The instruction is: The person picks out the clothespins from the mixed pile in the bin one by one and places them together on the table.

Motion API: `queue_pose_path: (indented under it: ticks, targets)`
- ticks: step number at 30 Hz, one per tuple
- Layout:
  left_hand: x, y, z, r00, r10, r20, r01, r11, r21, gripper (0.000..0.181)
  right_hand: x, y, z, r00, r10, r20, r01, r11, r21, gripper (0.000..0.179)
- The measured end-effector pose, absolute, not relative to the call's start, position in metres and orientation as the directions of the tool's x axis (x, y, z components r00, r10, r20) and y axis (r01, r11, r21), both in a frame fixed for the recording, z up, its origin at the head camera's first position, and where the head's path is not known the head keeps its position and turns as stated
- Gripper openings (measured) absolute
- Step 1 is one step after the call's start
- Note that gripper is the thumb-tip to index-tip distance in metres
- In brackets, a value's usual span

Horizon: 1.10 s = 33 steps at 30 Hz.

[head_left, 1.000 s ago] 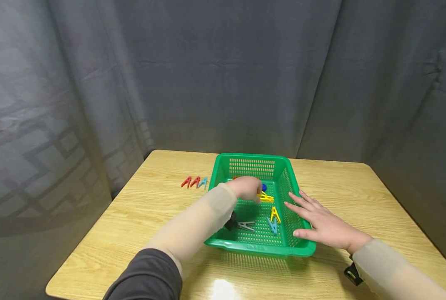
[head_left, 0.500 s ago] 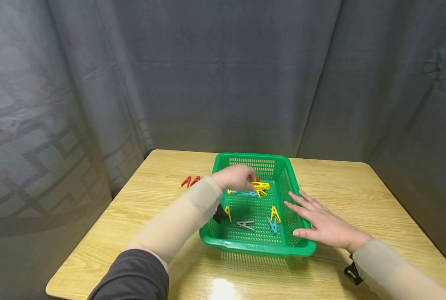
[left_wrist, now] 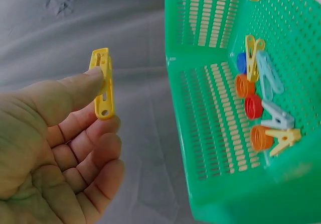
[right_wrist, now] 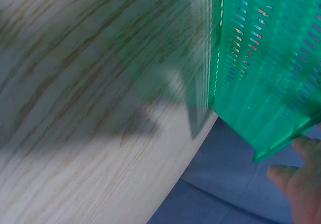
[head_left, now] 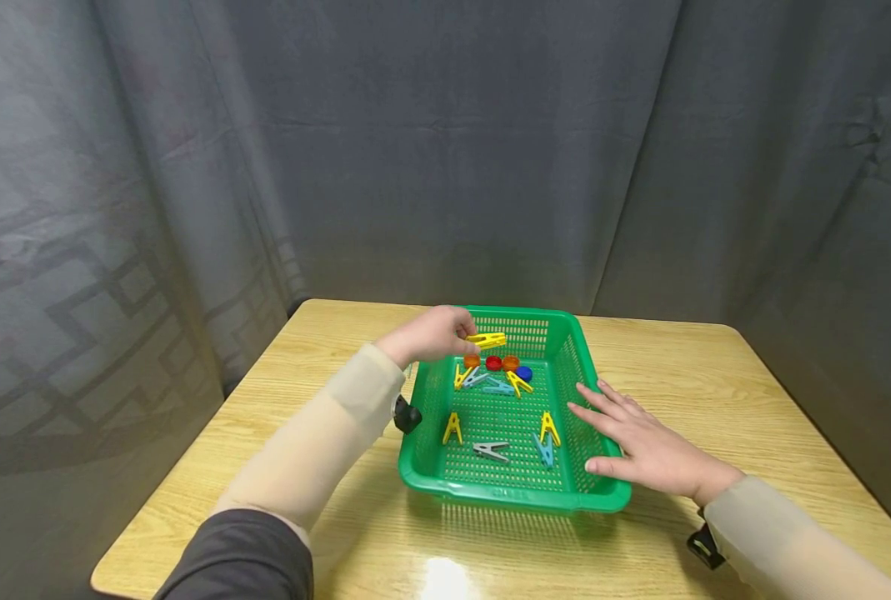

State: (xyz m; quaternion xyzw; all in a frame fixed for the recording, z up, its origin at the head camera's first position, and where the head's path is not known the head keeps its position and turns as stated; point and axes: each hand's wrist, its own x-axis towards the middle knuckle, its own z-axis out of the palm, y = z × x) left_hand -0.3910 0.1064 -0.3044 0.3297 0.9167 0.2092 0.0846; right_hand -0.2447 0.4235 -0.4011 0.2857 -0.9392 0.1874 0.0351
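Note:
Between thumb and fingers, my left hand (head_left: 432,333) pinches a yellow clothespin (left_wrist: 104,91), raised over the far left part of the green plastic basket (head_left: 505,497). My right hand (head_left: 643,450) lies with fingers spread at the basket's right rim. Several more clothespins are scattered on the basket floor: yellow ones (head_left: 453,428), light blue ones (head_left: 544,450) and a grey one (head_left: 492,451). Along the far side sit round bottle caps: a red cap (head_left: 493,363), two orange caps (head_left: 511,363) and a blue cap (head_left: 523,374).
The basket stands on a wooden table (head_left: 325,517). Grey curtains (head_left: 445,167) hang behind and at both sides. My left arm covers the spot left of the basket where the earlier frames show red and light blue clothespins.
My left hand has lifted the yellow clothespin from the basket floor and carried it up and to the left. The caps have come into sight. My right hand has stayed put.

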Motion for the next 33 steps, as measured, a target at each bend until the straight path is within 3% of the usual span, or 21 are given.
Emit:
queue_pose_path:
  ticks: [13, 33]
  targets:
    - [-0.408, 0.050, -0.311, -0.914, 0.406, 0.026, 0.341, 0.731, 0.591, 0.025, -0.244, 0.423, -0.401, -0.834, -0.525, 0.172, -0.551, 0.765, -0.334, 0.070]
    - [-0.424, -0.008, -0.349, -0.986, 0.155, -0.062, 0.080, 0.762, 0.643, 0.030, -0.243, 0.426, -0.402, -0.839, -0.519, 0.163, -0.542, 0.768, -0.341, 0.070]
